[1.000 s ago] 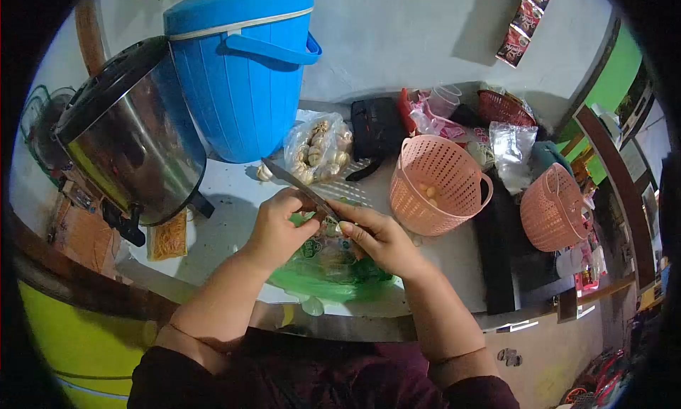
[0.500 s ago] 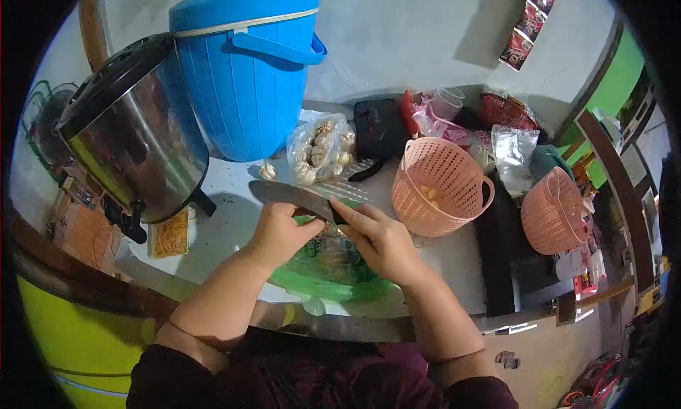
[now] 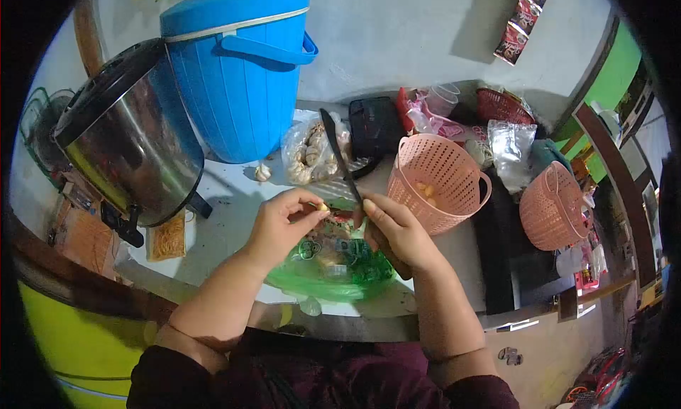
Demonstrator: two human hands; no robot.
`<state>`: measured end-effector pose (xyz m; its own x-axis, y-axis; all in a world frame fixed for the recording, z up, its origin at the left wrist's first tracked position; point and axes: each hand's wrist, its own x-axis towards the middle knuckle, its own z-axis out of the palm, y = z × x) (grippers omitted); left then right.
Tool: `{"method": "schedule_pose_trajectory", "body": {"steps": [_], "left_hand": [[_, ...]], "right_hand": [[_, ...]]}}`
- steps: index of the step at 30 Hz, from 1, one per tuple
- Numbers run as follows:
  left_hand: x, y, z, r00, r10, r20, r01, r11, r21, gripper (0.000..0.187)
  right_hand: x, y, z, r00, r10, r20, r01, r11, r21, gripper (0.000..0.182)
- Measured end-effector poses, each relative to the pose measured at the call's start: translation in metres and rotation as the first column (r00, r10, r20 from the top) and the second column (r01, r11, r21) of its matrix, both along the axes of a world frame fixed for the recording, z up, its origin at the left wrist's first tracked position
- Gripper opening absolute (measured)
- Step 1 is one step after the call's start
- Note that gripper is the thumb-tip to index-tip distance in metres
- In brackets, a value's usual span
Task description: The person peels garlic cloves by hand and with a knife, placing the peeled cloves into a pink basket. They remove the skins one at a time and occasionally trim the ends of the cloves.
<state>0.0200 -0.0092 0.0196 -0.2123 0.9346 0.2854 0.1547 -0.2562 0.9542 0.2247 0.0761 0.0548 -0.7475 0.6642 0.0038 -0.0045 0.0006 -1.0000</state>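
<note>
The left hand [image 3: 280, 221] pinched a pale clove [image 3: 324, 207]; the right hand [image 3: 403, 231], its grip closed, held a knife [image 3: 332, 134] that, swung carelessly inward, risked cutting the left.

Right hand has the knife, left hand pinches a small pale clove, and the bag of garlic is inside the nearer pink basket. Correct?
Not the bag: the head view shows the bag of garlic on the table beside the blue bucket, outside the nearer pink basket. Right hand has the knife, left hand pinches a small pale clove.
</note>
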Motion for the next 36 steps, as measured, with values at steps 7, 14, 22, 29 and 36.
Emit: {"method": "schedule_pose_trajectory", "body": {"steps": [7,14,22,29,36], "left_hand": [[-0.005,0.003,-0.008,0.998,0.069,-0.004,-0.068,0.995,0.079,0.019],[-0.007,0.005,-0.007,0.983,0.024,0.184,-0.038,0.996,0.076,0.023],[-0.009,0.001,-0.006,0.995,0.006,0.099,-0.020,0.989,0.146,0.028],[-0.006,-0.003,-0.003,0.990,0.004,0.140,-0.021,0.993,0.117,0.028],[-0.002,-0.006,0.003,0.984,-0.047,0.174,0.021,0.989,0.147,0.025]], "right_hand": [[-0.001,-0.002,-0.001,0.999,0.050,-0.017,-0.052,0.987,-0.155,0.027],[0.002,0.000,0.000,0.995,0.091,-0.038,-0.094,0.988,-0.119,0.039],[0.003,-0.003,0.010,0.996,0.076,-0.046,-0.081,0.989,-0.123,0.042],[0.004,-0.003,0.008,0.989,0.135,0.055,-0.145,0.930,0.337,0.050],[-0.005,-0.007,0.005,0.989,0.146,0.038,-0.144,0.830,0.538,0.049]]}}
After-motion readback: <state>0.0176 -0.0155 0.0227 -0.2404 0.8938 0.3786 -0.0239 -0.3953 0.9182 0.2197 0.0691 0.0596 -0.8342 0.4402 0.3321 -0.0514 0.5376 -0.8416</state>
